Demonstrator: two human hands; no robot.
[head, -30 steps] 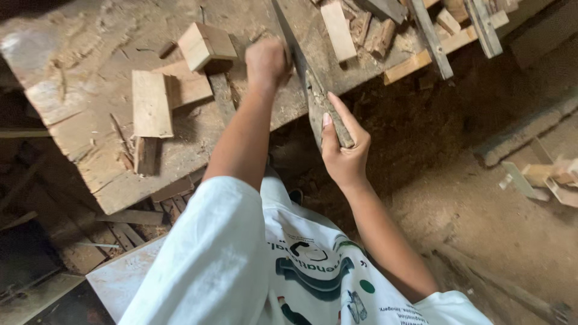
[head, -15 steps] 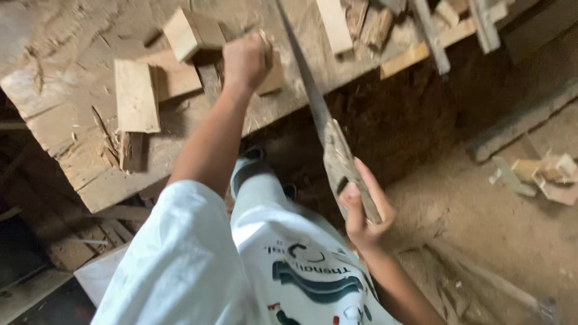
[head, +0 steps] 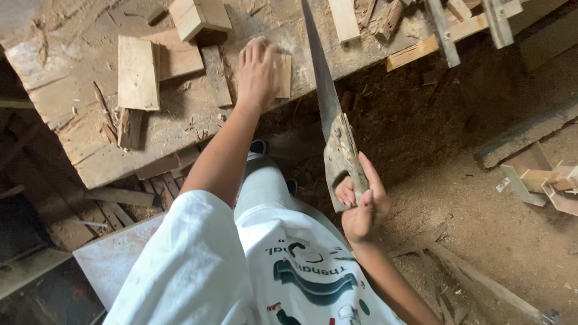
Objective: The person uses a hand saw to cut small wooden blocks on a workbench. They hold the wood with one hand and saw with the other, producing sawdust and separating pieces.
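Note:
My right hand (head: 360,204) grips the worn wooden handle of a hand saw (head: 328,108), whose long blade reaches up across the edge of the rough workbench (head: 78,144). My left hand (head: 259,72) presses flat on a small wood block (head: 282,75) lying on the bench just left of the blade. The blade sits beside the block's right edge; whether it touches the wood is unclear. My arms wear white sleeves.
Loose offcuts lie on the bench: a flat board (head: 138,72), a square block (head: 198,18) and a plank (head: 343,18). Long battens (head: 445,36) cross the bench's far right. Sawdust-covered dirt floor with scrap wood (head: 542,180) lies at right. Planks are stacked under the bench.
My right hand has pulled the saw back toward me and lower, its fingers now wrapped on the handle. My left hand has shifted onto the small block.

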